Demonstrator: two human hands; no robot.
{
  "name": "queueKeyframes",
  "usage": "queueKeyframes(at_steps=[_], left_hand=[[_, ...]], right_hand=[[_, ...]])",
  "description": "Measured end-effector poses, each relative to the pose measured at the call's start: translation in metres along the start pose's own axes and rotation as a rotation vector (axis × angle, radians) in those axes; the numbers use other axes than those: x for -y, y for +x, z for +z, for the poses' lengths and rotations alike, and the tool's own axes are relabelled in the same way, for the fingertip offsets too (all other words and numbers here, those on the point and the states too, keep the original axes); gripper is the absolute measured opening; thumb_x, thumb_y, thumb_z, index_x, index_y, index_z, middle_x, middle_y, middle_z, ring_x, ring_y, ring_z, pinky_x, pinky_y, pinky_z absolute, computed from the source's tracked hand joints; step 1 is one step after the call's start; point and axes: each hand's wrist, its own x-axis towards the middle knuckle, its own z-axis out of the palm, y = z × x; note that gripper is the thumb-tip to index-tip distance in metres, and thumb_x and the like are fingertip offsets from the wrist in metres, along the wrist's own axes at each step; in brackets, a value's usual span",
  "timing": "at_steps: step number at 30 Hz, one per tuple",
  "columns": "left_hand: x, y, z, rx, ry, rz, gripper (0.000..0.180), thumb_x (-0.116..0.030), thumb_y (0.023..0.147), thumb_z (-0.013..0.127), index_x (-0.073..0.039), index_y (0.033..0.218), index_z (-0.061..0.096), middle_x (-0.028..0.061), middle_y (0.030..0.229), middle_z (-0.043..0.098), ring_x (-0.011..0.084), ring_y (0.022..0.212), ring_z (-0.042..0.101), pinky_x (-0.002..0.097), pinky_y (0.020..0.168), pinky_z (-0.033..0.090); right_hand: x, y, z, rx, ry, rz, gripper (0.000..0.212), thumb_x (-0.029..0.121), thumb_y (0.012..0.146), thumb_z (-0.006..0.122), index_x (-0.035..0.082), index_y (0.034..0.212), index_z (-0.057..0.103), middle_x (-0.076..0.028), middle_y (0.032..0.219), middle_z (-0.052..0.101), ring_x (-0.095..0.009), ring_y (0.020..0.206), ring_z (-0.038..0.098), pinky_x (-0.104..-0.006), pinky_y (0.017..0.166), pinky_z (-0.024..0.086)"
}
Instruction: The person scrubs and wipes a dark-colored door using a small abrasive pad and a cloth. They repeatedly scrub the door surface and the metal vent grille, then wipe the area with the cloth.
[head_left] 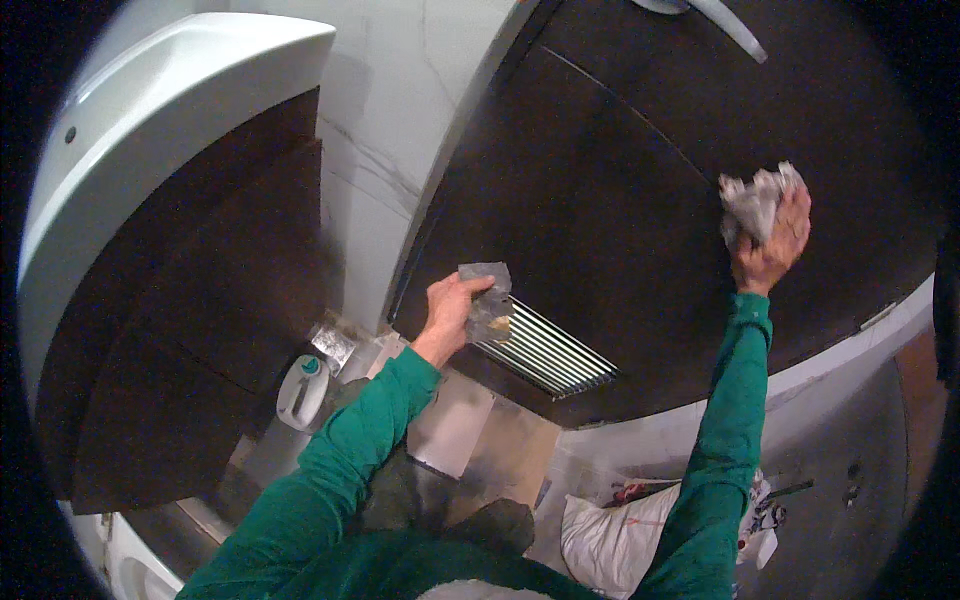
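My right hand point(778, 245) is closed on a crumpled whitish-grey rag point(752, 205) against the dark brown door point(620, 200), at arm's length. Lower and to the left, my left hand point(450, 308) pinches a thin grey piece point(487, 305) between thumb and fingers; it looks like a folded cloth or sheet with a yellowish patch. That hand is beside the slatted vent grille point(560, 355) low in the door. Green sleeves cover both forearms.
A curved metal handle point(735, 30) is at the top of the door. At the left, a white washbasin point(200, 80) tops a dark cabinet point(200, 280). On the floor stand a white jug with a green cap point(303, 390) and a stuffed white sack point(615, 540).
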Motion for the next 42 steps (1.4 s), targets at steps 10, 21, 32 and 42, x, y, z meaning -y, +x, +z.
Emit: queueKeyframes(at_steps=[10, 21, 32, 42], left_hand=[[-0.117, 0.024, 0.085, -0.234, 0.692, 1.246, 0.024, -0.009, 0.091, 0.064, -0.001, 0.113, 0.070, 0.0090, 0.097, 0.073, 0.0183, 0.084, 0.068, 0.0315, 0.077, 0.054], [-0.151, 0.065, 0.149, -0.493, 1.035, 1.556, 0.037, 0.000, 0.083, 0.057, -0.002, 0.118, 0.067, 0.0203, 0.115, 0.066, 0.0373, 0.104, 0.063, 0.0443, 0.091, 0.051], [-0.153, 0.076, 0.160, -0.437, 0.981, 1.761, 0.036, 0.005, 0.084, 0.050, 0.003, 0.118, 0.063, 0.0180, 0.117, 0.065, 0.0395, 0.108, 0.059, 0.0461, 0.097, 0.046], [-0.163, 0.084, 0.162, -0.410, 1.118, 1.702, 0.034, 0.004, 0.085, 0.051, 0.005, 0.117, 0.060, 0.0222, 0.117, 0.064, 0.0411, 0.105, 0.059, 0.0455, 0.096, 0.047]], right_hand=[[-0.025, -0.036, -0.005, 0.013, -0.104, 0.132, 0.086, 0.070, 0.092, 0.035, 0.009, 0.152, 0.038, -0.013, 0.160, 0.034, -0.036, 0.146, 0.032, -0.0530, 0.116, 0.024], [-0.024, -0.034, -0.009, 0.008, -0.045, 0.159, 0.088, 0.064, 0.085, 0.054, 0.010, 0.153, 0.037, -0.013, 0.158, 0.036, -0.036, 0.145, 0.033, -0.0515, 0.117, 0.022], [-0.024, -0.035, -0.008, -0.026, -0.047, 0.166, 0.085, 0.066, 0.087, 0.050, 0.011, 0.151, 0.040, -0.014, 0.157, 0.038, -0.035, 0.145, 0.035, -0.0519, 0.117, 0.023], [-0.023, -0.035, -0.009, -0.019, -0.071, 0.174, 0.085, 0.064, 0.085, 0.052, 0.011, 0.151, 0.040, -0.011, 0.157, 0.038, -0.033, 0.146, 0.033, -0.0515, 0.117, 0.023]])
